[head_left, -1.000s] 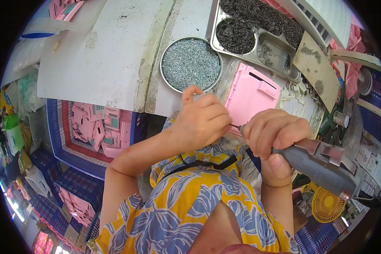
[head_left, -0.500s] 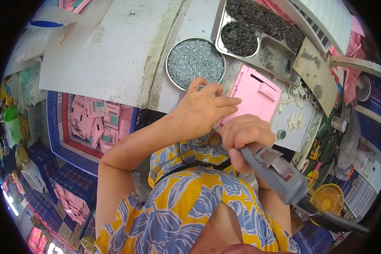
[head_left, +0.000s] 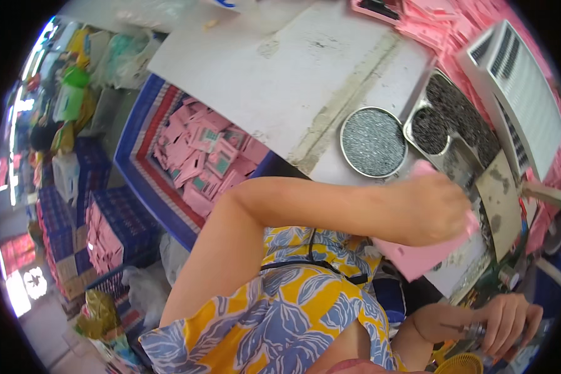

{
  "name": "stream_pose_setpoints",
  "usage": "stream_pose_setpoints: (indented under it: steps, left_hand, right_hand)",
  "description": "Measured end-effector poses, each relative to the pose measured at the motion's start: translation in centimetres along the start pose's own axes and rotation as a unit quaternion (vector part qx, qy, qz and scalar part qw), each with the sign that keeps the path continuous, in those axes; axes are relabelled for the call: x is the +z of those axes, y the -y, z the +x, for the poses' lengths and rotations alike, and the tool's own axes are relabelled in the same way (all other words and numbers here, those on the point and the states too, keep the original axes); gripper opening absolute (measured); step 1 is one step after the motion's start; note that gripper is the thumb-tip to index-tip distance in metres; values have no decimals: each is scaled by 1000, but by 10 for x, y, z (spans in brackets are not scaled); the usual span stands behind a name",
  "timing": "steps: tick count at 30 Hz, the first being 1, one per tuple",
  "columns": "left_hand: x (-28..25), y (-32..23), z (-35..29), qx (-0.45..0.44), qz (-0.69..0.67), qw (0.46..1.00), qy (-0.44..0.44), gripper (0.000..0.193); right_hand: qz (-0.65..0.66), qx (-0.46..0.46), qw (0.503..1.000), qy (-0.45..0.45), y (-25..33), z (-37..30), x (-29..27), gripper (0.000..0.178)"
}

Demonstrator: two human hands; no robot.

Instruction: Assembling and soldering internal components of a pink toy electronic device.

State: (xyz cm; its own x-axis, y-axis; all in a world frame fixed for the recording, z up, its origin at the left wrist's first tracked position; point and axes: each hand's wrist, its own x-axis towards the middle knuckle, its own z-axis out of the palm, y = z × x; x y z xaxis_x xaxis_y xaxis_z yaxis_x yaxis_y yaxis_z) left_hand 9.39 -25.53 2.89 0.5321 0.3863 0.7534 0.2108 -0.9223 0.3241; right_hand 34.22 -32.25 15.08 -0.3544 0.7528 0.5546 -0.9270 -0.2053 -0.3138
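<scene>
Driver (head_left: 474,331) and right hand (head_left: 508,325) have swung away from the pink case (head_left: 421,257), out past the worktop's right end, with the bit now pointing left. Its fingers are wrapped around the driver. Left hand (head_left: 433,209) has moved onto the case, which is turned from its earlier angle and lies over the worktop's near edge; motion blurs the hand, so I cannot tell whether its fingers pinch the case or only lie curled on it. Whole view has turned too, bringing the worktop (head_left: 280,93) farther right.

Bowl (head_left: 341,144) of silver bits stands beyond the left forearm, beside the tray (head_left: 464,163) of dark bits. Pink parts (head_left: 442,30) heap along the far right corner, near a white rack (head_left: 525,93). Below the near edge, at left, a crate (head_left: 151,187) holds more pink parts; stacked blue crates (head_left: 128,215) stand farther left on the floor.
</scene>
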Motion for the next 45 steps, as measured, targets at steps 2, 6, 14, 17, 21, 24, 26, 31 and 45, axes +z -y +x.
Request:
stream_pose_setpoints:
  steps: [2, 6, 14, 17, 21, 24, 26, 31, 45]
  left_hand:
    - [-98, 8, -28, -304, -157, 927, 153, 39]
    - [-245, 14, -163, -590, 107, 746, 290, 28]
    - [-259, 30, -262, -707, 221, 546, 393, 28]
    - [-187, 70, -139, -524, -38, 826, 203, 24]
    - [-104, 209, -40, -587, -96, 804, -17, 41]
    - [-72, 336, -24, -657, -304, 640, -257, 49]
    - [-69, 386, -28, -623, -344, 647, -274, 42]
    - [-55, 381, -13, -584, -452, 575, -352, 23]
    - [-61, 60, -25, -487, -543, 659, 181, 45]
  right_hand:
    - [-103, 29, 994, -17, 25, -29, -9, 35]
    - [-444, -14, 870, -216, 18, -62, -19, 40]
    - [-536, -12, 808, -245, -1, -48, -47, 49]
    - [-575, -49, 770, -272, -3, -44, -49, 60]
    - [-617, -87, 721, -305, -14, -37, -57, 78]
    - [-633, -85, 701, -316, -11, -39, -63, 89]
    - [-651, -103, 676, -330, -18, -36, -59, 91]
    - [-802, -261, 408, -349, -26, -53, -56, 81]
    - [18, 163, 940, -298, -88, -71, -129, 66]
